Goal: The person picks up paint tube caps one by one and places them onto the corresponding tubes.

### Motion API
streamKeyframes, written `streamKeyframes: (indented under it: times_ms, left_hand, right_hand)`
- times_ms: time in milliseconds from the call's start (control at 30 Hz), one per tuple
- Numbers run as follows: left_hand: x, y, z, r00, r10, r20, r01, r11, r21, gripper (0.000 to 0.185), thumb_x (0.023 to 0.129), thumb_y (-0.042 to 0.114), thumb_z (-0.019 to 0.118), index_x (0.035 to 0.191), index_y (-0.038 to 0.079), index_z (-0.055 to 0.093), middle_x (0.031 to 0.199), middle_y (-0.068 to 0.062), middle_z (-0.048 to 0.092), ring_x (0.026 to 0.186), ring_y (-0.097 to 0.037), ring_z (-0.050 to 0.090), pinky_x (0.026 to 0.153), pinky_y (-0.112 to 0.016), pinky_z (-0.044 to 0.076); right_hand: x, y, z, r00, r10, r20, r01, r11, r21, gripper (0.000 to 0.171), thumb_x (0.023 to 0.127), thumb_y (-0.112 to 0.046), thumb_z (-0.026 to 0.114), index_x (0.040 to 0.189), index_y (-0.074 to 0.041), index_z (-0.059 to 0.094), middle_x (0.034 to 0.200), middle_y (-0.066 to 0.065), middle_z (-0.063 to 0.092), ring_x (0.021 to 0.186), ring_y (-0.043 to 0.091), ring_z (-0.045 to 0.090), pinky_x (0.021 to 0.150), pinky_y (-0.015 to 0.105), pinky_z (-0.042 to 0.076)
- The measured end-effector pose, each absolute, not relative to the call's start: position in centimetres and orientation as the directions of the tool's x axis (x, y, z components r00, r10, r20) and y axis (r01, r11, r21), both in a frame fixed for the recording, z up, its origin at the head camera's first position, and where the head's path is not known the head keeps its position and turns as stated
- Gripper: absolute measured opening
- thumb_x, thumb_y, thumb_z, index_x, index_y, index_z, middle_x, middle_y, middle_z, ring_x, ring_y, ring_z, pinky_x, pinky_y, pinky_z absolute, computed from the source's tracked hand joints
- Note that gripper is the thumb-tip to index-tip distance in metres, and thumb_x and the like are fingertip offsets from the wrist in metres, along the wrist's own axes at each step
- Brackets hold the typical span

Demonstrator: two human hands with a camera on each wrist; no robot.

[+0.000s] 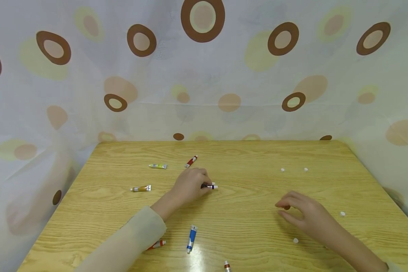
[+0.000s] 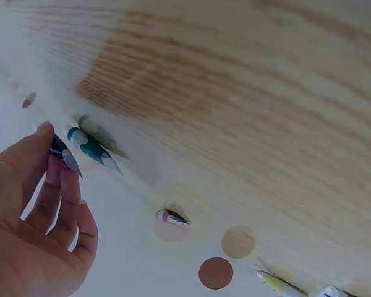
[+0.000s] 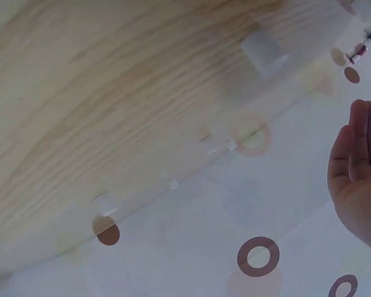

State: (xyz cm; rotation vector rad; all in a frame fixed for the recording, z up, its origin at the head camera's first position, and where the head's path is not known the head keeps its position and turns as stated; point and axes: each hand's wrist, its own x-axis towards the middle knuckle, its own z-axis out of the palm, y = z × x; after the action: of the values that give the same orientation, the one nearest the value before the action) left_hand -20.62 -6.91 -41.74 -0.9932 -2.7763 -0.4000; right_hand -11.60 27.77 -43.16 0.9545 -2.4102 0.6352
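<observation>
On the wooden table [image 1: 244, 158] my left hand [image 1: 207, 185] pinches a small dark-labelled paint tube [image 1: 212, 186] that lies at mid-table. The left wrist view shows the fingertips [image 2: 49, 139] on that dark tube [image 2: 63, 153], with a green tube [image 2: 93, 147] right beside it. To the right, my right hand [image 1: 283, 208] hovers low over the table, thumb and fingers curled round a small dark cap [image 1: 286, 207]. The right wrist view shows only the palm and fingers [image 3: 357, 154] at the frame's right edge; the cap is hidden there.
Other tubes lie about: yellow-green [image 1: 158, 166], red [image 1: 191, 161], ochre [image 1: 141, 188], blue [image 1: 192, 238], a red one by my sleeve [image 1: 157, 244], one at the front edge [image 1: 227, 266]. White caps [image 1: 283, 170] [image 1: 342, 214] [image 1: 295, 240] are scattered at right. A spotted curtain [image 1: 204, 75] surrounds the table.
</observation>
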Motion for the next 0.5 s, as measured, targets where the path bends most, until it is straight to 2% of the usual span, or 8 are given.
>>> streamKeyframes:
  times_ms: [200,367,500]
  left_hand:
    - [-20.9,-7.0,-42.3,-0.77,0.593,0.235,0.632,0.759,0.154,0.01,0.089,0.026,0.083,0.097,0.019,0.084,0.093,0.005,0.073,0.084,-0.012,0.067,0.074,-0.027,0.053]
    - [-20.9,-7.2,-42.5,-0.764,0.6,0.238,0.639,0.755,0.149,0.009,0.088,0.025,0.083,0.094,0.019,0.083,0.093,0.005,0.073,0.084,-0.012,0.068,0.076,-0.029,0.054]
    - [-20.8,-7.3,-42.7,-0.757,0.606,0.243,0.648,0.745,0.159,0.007,0.088,0.024,0.083,0.092,0.018,0.082,0.092,0.005,0.073,0.083,-0.012,0.068,0.077,-0.03,0.055]
  right_hand:
    - [-11.0,28.9,-43.7,-0.66,-0.521,0.541,-0.727,0.624,-0.286,0.044,0.065,0.01,0.087,0.098,-0.016,0.074,0.093,-0.008,0.068,0.082,0.0,0.06,0.073,0.005,0.048]
    - [-10.5,30.3,-43.9,-0.686,-0.575,0.445,-0.725,0.595,-0.348,0.046,0.069,0.012,0.085,0.104,-0.016,0.074,0.097,-0.008,0.068,0.085,-0.003,0.057,0.071,0.01,0.049]
    - [-10.4,31.3,-44.2,-0.66,-0.651,0.374,-0.749,0.534,-0.393,0.045,0.073,0.011,0.082,0.111,-0.013,0.074,0.099,-0.005,0.069,0.088,-0.001,0.059,0.071,0.015,0.052]
